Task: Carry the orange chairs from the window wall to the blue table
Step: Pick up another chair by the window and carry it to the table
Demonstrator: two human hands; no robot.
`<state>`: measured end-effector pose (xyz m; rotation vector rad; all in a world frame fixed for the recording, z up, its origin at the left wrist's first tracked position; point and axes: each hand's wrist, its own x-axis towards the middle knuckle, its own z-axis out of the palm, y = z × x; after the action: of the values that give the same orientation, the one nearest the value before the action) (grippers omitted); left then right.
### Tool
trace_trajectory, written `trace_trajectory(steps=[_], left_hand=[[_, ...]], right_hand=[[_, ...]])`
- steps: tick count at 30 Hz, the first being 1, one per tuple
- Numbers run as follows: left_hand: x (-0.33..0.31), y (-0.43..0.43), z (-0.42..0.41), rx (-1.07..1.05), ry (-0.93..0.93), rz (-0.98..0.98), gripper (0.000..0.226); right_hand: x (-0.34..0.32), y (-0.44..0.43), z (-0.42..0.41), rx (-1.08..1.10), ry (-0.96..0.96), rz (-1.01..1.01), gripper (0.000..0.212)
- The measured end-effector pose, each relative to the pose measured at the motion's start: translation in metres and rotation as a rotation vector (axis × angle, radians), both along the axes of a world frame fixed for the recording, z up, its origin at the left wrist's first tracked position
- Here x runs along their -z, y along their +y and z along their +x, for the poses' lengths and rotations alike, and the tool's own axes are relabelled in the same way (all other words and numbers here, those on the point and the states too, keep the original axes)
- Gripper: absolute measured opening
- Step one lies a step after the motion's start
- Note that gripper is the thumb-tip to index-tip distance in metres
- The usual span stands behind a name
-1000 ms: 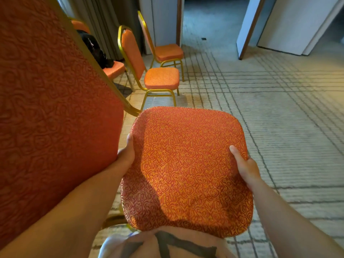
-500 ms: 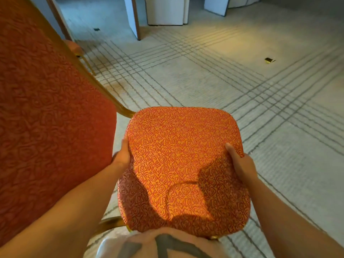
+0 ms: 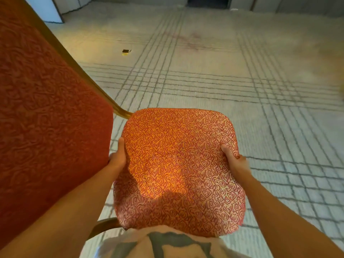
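Chair hangs at waist height over carpet, left hand and right hand each gripping a seat edge. No blue tabletop in view: carrying looks midway, with set-down left to do.

The orange chair is filling the gap between the grips, its backrest walling off the side left of the left grip. Right of the right grip and ahead, carpet is lying open; a small gold object is sitting far ahead-left.
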<state>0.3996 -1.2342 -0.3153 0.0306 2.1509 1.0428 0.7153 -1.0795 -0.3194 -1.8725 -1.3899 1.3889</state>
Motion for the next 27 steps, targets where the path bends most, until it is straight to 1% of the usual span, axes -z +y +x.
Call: trace_trajectory(steps=[2,3,4,7,10,11,12,16,20,21,23,27], left_hand=[[-0.001,0.053,0.033,0.136,0.026,-0.016,0.1],[-0.001,0.067,0.042,0.167,0.037,-0.008,0.098],[-0.002,0.088,0.058,0.236,0.043,-0.019,0.098],[-0.003,0.152,0.101,0.41,0.069,-0.04,0.099],[-0.004,0.219,0.154,0.644,0.12,-0.062,0.096],[-0.003,0.238,0.17,0.714,0.12,-0.067,0.094],[0.0,0.257,0.188,0.776,0.127,-0.068,0.093],[0.009,0.33,0.254,1.017,0.18,-0.127,0.093],[0.015,0.42,0.329,1.223,0.202,-0.087,0.093],[0.016,0.435,0.338,1.252,0.2,-0.068,0.094],[0.013,0.475,0.373,1.339,0.206,-0.039,0.097],[0.002,0.542,0.45,1.493,0.195,0.002,0.098]], right_hand=[[0.003,0.012,0.049,0.128,0.039,-0.029,0.106],[0.005,0.015,0.063,0.164,0.045,-0.043,0.096],[0.01,0.019,0.084,0.225,0.052,-0.048,0.093],[0.011,0.023,0.136,0.412,0.033,-0.042,0.093],[0.024,0.016,0.184,0.654,0.068,-0.05,0.106],[0.025,0.013,0.196,0.721,0.082,-0.049,0.107],[0.026,0.011,0.207,0.784,0.1,-0.053,0.103],[0.038,0.019,0.251,0.966,0.11,-0.073,0.076],[0.041,0.05,0.288,1.158,0.089,-0.021,0.061],[0.04,0.055,0.291,1.167,0.072,-0.01,0.057],[0.036,0.071,0.305,1.244,0.046,0.02,0.058],[0.022,0.1,0.342,1.385,-0.015,0.03,0.07]])
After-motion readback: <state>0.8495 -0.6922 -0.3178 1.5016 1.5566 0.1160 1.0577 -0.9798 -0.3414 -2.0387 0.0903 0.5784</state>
